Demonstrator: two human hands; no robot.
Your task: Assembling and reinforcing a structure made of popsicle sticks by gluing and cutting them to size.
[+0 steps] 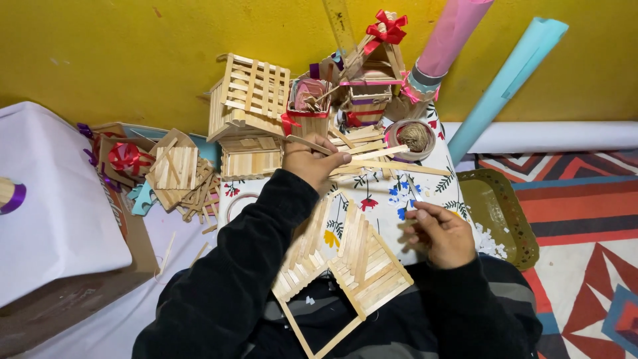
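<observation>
My left hand (pixel 312 161) reaches forward over a pile of loose wooden craft sticks (pixel 375 159) and pinches one thin stick (pixel 307 143) between thumb and fingers. My right hand (pixel 444 233) stays near my lap, closed around a thin tool with a pointed tip (pixel 413 189). On my lap rests a roof-shaped frame of glued craft sticks (pixel 342 262), open side toward me. Both sleeves are black.
Stick-built houses and crates (pixel 249 106) stand against the yellow wall, one topped with a red bow (pixel 385 28). A twine spool (pixel 415 136), pink (pixel 455 30) and blue (pixel 508 80) paper rolls, a gold tray (pixel 505 219), a white box (pixel 50 199) and a patterned rug (pixel 585 219) surround the floral cloth (pixel 379 196).
</observation>
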